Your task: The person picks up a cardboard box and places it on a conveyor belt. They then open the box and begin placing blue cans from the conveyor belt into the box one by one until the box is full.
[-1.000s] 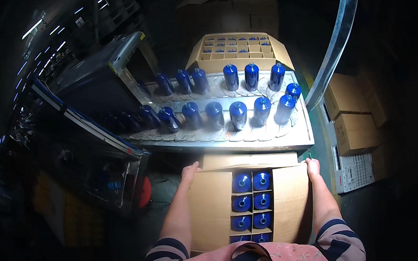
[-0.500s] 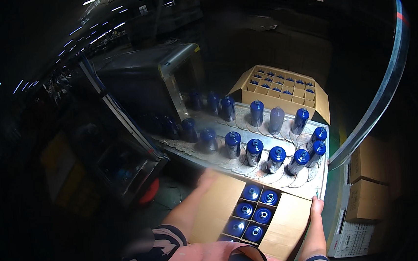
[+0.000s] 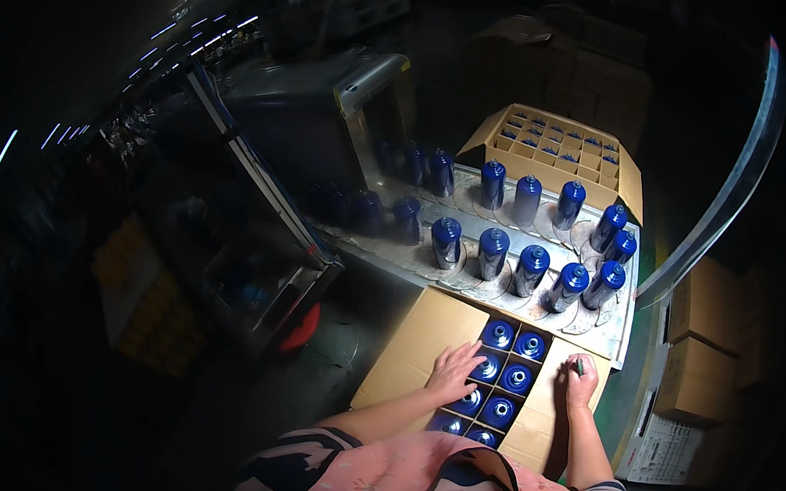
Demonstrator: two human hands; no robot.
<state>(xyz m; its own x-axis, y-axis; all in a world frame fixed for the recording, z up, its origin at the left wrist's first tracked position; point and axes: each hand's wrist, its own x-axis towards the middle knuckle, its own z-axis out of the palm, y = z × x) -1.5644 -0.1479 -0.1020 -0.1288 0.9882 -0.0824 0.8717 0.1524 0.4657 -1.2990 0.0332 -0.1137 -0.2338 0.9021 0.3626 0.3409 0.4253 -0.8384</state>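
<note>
An open cardboard box (image 3: 538,416) stands right in front of me, its side flaps folded out. Dividers part it into cells, and blue bottles (image 3: 517,379) with narrow necks stand upright in them. My left hand (image 3: 456,372) is open, fingers spread over the left flap's inner edge, the fingertips at the nearest bottles; whether they touch the glass I cannot tell. Above the right flap, my right hand (image 3: 583,379) is closed around a small dark stick-like thing (image 3: 580,367), most of it hidden in the fist.
Beyond the box, more blue bottles (image 3: 533,269) stand in two rows on round plates along a conveyor (image 3: 466,230), which comes from a metal housing (image 3: 372,90). Another divided box (image 3: 558,172) sits behind it. A curved clear strip (image 3: 732,219) and stacked cartons (image 3: 703,378) are at the right.
My left hand has moved right, from the left flap's outer side onto the box's inner edge. The right hand has come off the box's far right corner to above the flap. The view has shifted.
</note>
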